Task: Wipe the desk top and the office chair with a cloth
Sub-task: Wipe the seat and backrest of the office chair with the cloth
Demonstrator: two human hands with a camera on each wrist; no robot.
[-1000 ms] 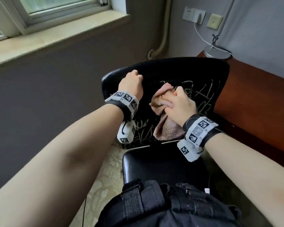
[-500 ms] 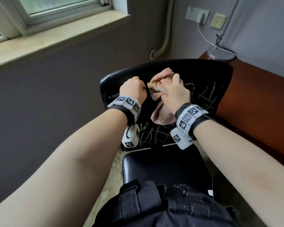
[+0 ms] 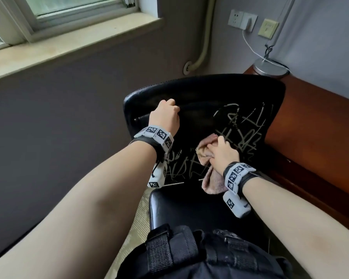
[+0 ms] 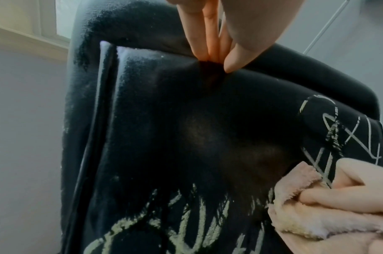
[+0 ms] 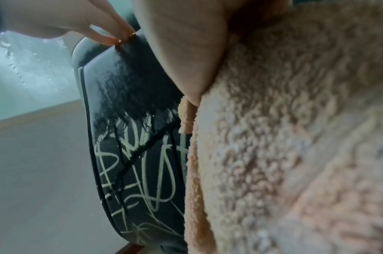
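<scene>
The upper part of the black leather office chair [image 3: 206,109], scrawled with pale scribbles, is pinched by the curled fingers of the left hand [image 3: 165,117]. A fluffy pink cloth [image 3: 212,178] is bunched in the right hand [image 3: 223,154] and pressed against the lower backrest. The reddish-brown wooden desk top [image 3: 320,117] is seen beside the chair.

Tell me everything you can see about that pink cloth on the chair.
The fluffy pink terry cloth looks soft and thick-piled, bunched rather than flat. The right hand grips it, fingers curled into its folds, and presses it against the black leather-look chair backrest, low down among pale scribbled marks. A loose end hangs below the wrist toward the seat. The left hand does not touch it.
</scene>
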